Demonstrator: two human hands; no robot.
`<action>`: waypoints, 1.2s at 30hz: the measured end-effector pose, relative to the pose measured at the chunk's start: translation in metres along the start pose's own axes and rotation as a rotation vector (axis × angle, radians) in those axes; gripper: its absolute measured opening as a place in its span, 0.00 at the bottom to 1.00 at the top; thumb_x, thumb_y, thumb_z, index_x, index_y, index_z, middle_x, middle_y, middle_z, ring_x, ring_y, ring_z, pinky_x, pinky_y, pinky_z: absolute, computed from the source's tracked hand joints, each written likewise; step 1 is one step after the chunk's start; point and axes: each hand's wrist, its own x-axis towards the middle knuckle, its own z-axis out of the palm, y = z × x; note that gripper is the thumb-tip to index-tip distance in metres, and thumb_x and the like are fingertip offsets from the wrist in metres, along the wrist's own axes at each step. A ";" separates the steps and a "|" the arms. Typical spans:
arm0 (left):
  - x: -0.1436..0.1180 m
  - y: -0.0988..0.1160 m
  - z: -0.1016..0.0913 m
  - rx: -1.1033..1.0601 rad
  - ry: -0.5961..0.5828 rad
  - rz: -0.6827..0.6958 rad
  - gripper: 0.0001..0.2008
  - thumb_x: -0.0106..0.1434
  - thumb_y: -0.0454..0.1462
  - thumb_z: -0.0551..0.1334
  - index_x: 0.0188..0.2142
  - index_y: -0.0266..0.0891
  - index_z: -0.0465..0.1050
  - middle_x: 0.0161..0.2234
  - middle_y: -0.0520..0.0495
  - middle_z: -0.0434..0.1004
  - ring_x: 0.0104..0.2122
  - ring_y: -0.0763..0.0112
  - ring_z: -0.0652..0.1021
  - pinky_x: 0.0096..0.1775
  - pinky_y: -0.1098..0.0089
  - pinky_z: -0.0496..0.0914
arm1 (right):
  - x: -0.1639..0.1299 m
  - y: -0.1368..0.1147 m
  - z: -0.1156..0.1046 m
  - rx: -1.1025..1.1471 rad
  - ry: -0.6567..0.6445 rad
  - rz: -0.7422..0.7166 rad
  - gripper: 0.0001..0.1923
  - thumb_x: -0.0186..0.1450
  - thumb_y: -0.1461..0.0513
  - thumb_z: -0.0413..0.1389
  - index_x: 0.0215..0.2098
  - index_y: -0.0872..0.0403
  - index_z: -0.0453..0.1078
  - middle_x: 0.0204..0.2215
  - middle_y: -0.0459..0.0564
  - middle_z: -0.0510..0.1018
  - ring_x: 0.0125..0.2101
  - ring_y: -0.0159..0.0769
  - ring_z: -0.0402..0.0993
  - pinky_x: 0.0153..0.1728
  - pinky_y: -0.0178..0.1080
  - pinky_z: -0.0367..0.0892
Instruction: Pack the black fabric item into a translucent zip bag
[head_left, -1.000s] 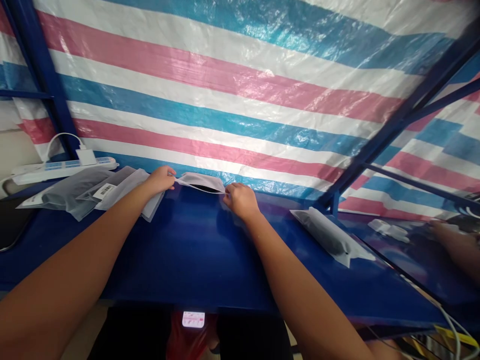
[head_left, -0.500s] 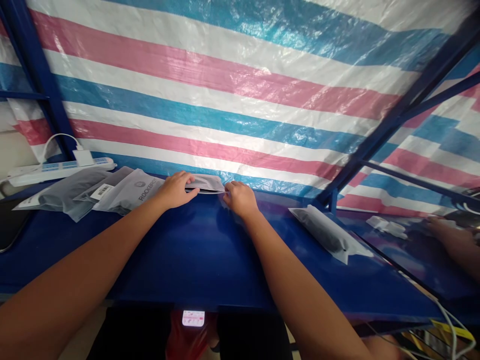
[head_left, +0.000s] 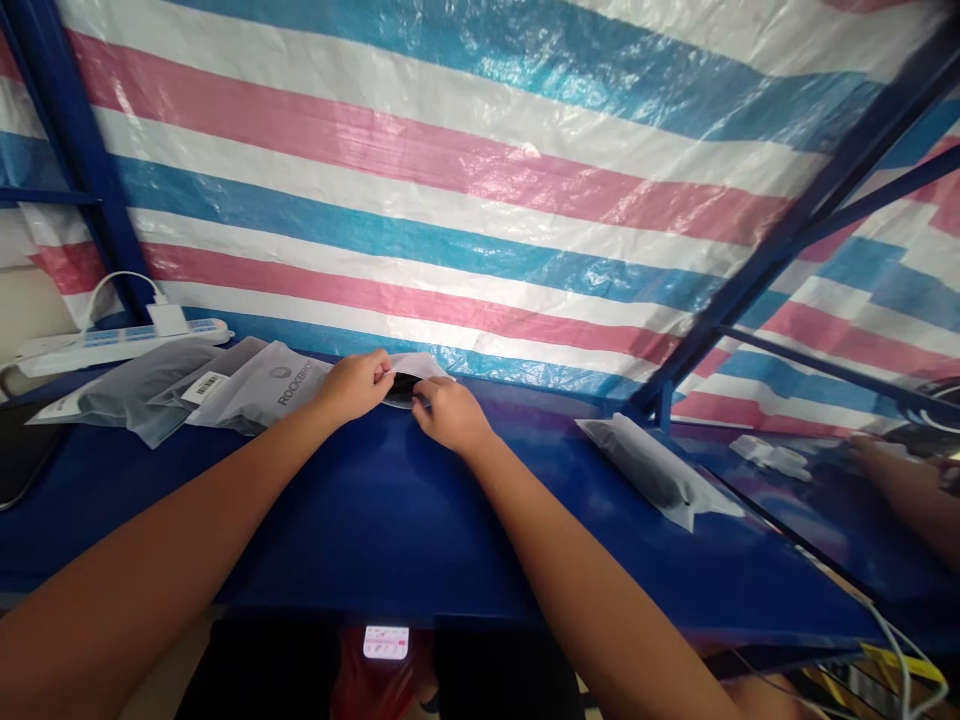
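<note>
A frosted plastic bag (head_left: 412, 364) lies at the back of the blue table, its mouth spread and facing me. Something dark shows inside, too shaded to name. My left hand (head_left: 358, 385) pinches the left edge of the mouth. At the right side of the opening, my right hand (head_left: 451, 412) has its fingers closed on the bag's rim. Left of my left hand lies a frosted bag printed ROCKBROS (head_left: 266, 388), with more filled bags (head_left: 142, 388) beside it, one bearing a white barcode label (head_left: 205, 387).
A power strip (head_left: 120, 342) with a white charger sits back left, near a dark tablet-like object (head_left: 26, 455). Another filled frosted bag (head_left: 652, 465) lies to the right. Beyond it are white pieces (head_left: 771, 457) and another person's hand (head_left: 885, 462). A lit phone (head_left: 386, 642) is below the table edge.
The bag's mouth has opened wider and shows its dark inside. My right hand has moved left onto the opening, and my left fingers have closed on the edge.
</note>
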 end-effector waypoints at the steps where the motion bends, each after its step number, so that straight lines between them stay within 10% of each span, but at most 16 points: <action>1: 0.000 0.004 0.000 -0.006 0.009 -0.004 0.04 0.64 0.39 0.59 0.34 0.43 0.71 0.25 0.52 0.73 0.26 0.67 0.72 0.29 0.68 0.58 | 0.000 -0.004 0.002 0.022 -0.010 -0.007 0.09 0.69 0.62 0.51 0.41 0.55 0.72 0.38 0.53 0.79 0.39 0.39 0.74 0.39 0.37 0.64; 14: -0.003 0.020 -0.001 -0.151 -0.044 0.196 0.15 0.66 0.43 0.56 0.25 0.41 0.70 0.24 0.51 0.74 0.26 0.69 0.73 0.32 0.68 0.64 | 0.005 0.003 0.018 0.339 0.047 0.443 0.05 0.66 0.60 0.54 0.36 0.53 0.69 0.32 0.52 0.80 0.34 0.41 0.76 0.36 0.39 0.66; 18: 0.008 -0.011 0.002 -0.108 0.116 -0.031 0.15 0.67 0.42 0.55 0.47 0.40 0.75 0.48 0.41 0.79 0.46 0.58 0.77 0.48 0.63 0.68 | 0.011 0.007 0.022 0.651 0.147 0.724 0.06 0.62 0.60 0.60 0.35 0.54 0.70 0.36 0.53 0.80 0.40 0.43 0.77 0.45 0.42 0.70; 20: 0.013 -0.029 0.005 -0.064 -0.008 -0.239 0.20 0.67 0.45 0.54 0.52 0.38 0.74 0.53 0.37 0.77 0.50 0.52 0.76 0.49 0.59 0.68 | 0.014 0.007 0.024 0.850 0.160 0.853 0.07 0.62 0.58 0.60 0.35 0.54 0.70 0.35 0.52 0.80 0.40 0.41 0.79 0.44 0.41 0.73; 27: 0.013 -0.035 0.014 -0.210 -0.257 -0.343 0.21 0.66 0.52 0.54 0.40 0.43 0.81 0.43 0.44 0.82 0.43 0.53 0.79 0.43 0.61 0.70 | 0.018 0.000 0.024 1.461 0.296 1.138 0.13 0.60 0.59 0.65 0.37 0.59 0.69 0.34 0.53 0.79 0.32 0.36 0.80 0.36 0.36 0.80; 36: 0.010 -0.015 0.018 -0.281 -0.298 -0.488 0.21 0.63 0.54 0.58 0.35 0.41 0.81 0.36 0.43 0.84 0.36 0.54 0.80 0.33 0.65 0.70 | 0.014 0.004 0.018 1.362 0.099 1.088 0.20 0.57 0.52 0.67 0.36 0.58 0.70 0.30 0.51 0.78 0.29 0.37 0.78 0.32 0.38 0.77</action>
